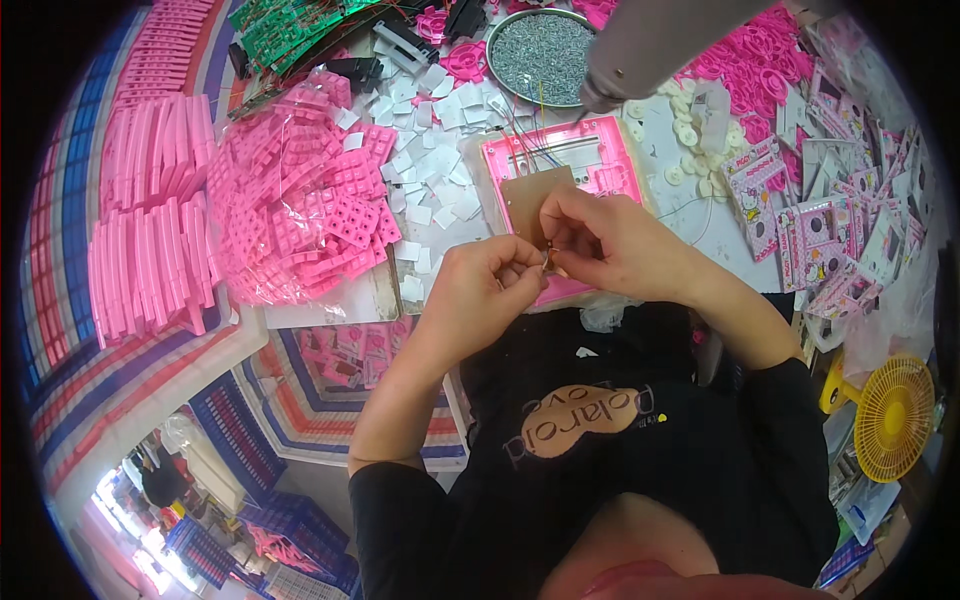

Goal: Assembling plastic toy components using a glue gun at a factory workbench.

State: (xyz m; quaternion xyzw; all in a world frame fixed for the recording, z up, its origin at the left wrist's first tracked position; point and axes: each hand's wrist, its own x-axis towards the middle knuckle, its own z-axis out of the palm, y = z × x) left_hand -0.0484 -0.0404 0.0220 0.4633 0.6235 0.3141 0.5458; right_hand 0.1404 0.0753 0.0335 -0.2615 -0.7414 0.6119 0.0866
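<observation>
Risks, L to R: loose white squares [440, 185] near the pink plastic housing [626, 165] could prob. get swept in by a sleeve or forearm. L hand [480, 288] & R hand [618, 238] both pinched narrow, fingertips close together over housing's near end, on table in front of person; a slip there might drop a tiny part. Tugging the thin wires [540, 148] by the brown board [525, 200] could break a joint.

Unclear: what's b/w fingertips, too small; board's near end, hidden by hands; grey cylindrical arm [660, 50], cut off at top.
</observation>
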